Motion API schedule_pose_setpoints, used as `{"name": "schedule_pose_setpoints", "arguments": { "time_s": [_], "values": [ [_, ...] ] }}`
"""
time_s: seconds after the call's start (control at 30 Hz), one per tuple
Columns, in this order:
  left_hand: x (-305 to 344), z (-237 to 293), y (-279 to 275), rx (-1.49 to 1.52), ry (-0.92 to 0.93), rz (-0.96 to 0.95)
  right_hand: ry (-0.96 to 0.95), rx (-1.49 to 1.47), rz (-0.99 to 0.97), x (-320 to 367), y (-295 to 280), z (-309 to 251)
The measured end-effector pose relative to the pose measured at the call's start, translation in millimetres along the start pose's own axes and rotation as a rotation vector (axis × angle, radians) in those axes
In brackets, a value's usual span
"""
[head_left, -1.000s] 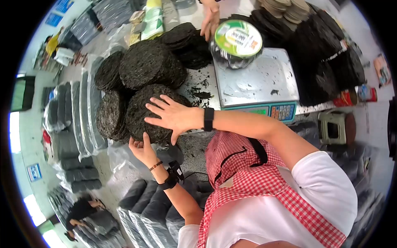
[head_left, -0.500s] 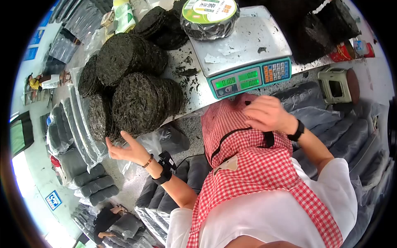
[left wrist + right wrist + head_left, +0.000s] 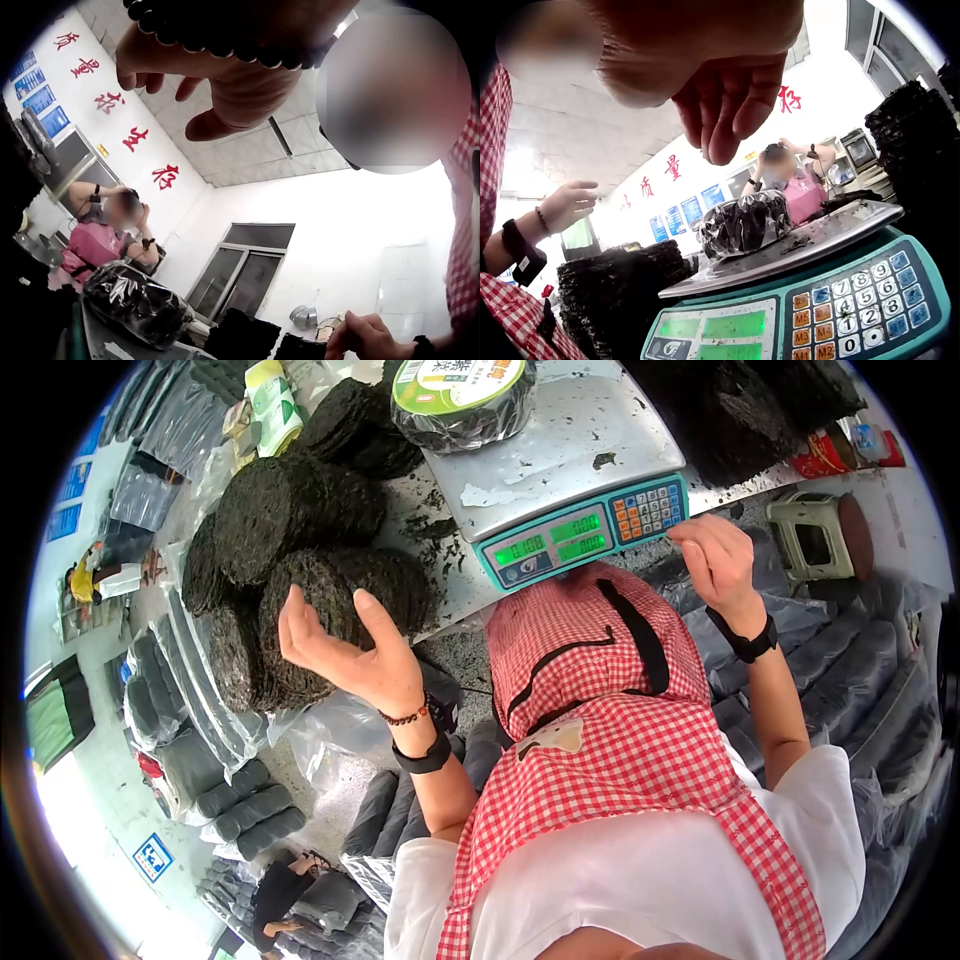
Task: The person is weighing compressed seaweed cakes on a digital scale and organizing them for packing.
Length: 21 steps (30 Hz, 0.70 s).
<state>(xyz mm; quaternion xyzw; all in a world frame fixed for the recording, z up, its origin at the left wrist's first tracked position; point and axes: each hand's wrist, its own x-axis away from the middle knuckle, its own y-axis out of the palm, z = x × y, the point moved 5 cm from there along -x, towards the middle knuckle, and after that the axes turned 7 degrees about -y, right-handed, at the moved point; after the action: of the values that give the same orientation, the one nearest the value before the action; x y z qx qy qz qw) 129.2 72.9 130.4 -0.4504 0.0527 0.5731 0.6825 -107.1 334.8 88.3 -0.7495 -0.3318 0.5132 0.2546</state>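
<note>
1. Seaweed discs [image 3: 330, 610], dark and pressed flat, stand in a leaning stack at the near edge of the desk [image 3: 455, 595], with more stacks crowded behind them.
2. Left hand [image 3: 350, 650] is raised palm up just in front of that stack, its grip released and its fingers spread, holding nothing.
3. Right hand [image 3: 715, 555] hovers just beside the keypad [image 3: 648, 512] of the scale [image 3: 580, 450]. Its fingers hang loosely curled and its grip is empty.
4. Wrapped pack [image 3: 455, 405] with a green label sits at the far corner of the scale's steel pan. The green display [image 3: 545, 545] is lit, but its digits are too small to read with confidence.
5. Weighing here looks best done with both hands kept off the pan until the reading settles.
6. Loose flakes on the pan and desk suggest the discs shed easily. Lifting one flat, with a palm beneath it, would probably lose the least.
</note>
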Motion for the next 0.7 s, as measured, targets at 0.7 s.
{"name": "schedule_pose_setpoints", "arguments": {
  "time_s": [0.7],
  "values": [
    [-86.6, -100.6, 200.3, 0.16, -0.441, -0.409, -0.02, 0.05, -0.052, -153.4, 83.9, 53.2]
  ]
}}
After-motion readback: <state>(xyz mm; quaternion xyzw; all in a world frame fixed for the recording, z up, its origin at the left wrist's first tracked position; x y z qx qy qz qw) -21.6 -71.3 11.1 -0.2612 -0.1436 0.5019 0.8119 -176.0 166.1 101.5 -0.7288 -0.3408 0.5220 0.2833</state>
